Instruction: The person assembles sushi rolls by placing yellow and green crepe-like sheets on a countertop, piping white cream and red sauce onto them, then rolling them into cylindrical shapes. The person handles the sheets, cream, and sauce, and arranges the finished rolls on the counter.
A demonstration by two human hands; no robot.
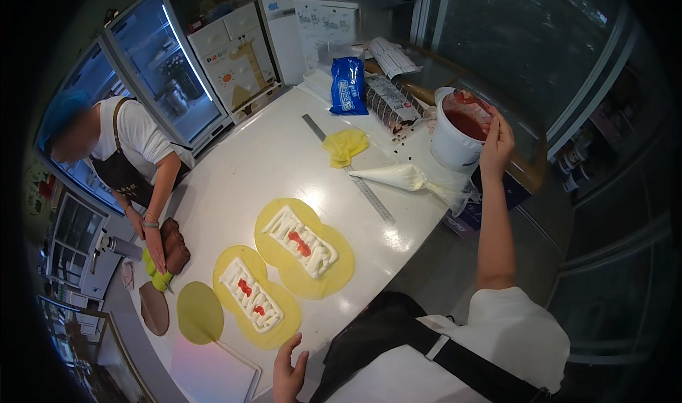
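Observation:
My right hand (499, 143) is closed at the rim of a white bucket (449, 141) of red sauce (465, 124). Red-smeared material shows by its fingertips, but what they grip is unclear. Low in the view, my left hand (288, 373) hangs by the table edge, fingers apart and holding nothing. Closest to it lies a pair of overlapping yellow crepes (273, 335) topped with piped white cream (264, 319) and red dabs. Beyond sits a second overlapping pair of yellow crepes (334, 283), also bearing cream and a red strip in the middle.
A filled piping bag (391, 178), metal ruler (373, 202), yellow cloth-like heap (346, 146) and blue packet (348, 87) lie toward the back. A green round crepe (199, 312) is at left. Across the table, a co-worker (138, 140) handles green and brown rolls (174, 246).

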